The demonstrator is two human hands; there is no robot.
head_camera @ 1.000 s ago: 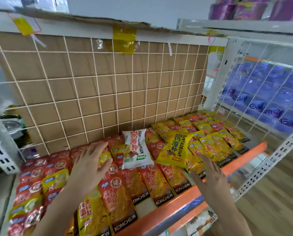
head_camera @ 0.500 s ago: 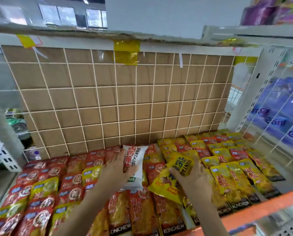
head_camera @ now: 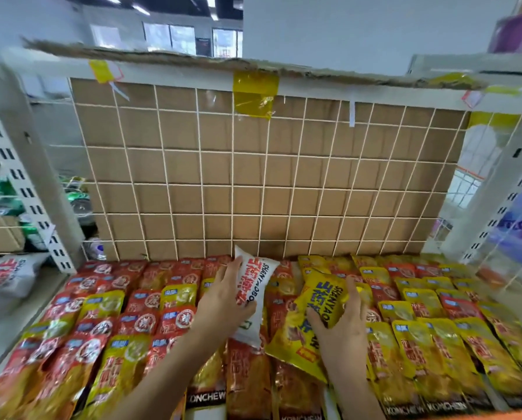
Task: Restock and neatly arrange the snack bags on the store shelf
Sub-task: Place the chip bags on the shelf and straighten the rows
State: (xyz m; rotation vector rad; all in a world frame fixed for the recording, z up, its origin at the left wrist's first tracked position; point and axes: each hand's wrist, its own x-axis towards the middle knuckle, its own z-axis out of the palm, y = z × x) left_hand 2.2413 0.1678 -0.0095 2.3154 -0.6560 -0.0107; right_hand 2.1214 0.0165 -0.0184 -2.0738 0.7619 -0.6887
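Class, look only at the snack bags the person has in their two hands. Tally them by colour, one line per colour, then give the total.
white bag: 1, gripped by the left hand
yellow bag: 1, gripped by the right hand
Total: 2

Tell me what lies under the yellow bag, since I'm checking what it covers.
Under the yellow bag, gripped by the right hand, lie flat red and yellow snack packets. The packets directly beneath it are hidden. The left hand grips the white bag beside it.
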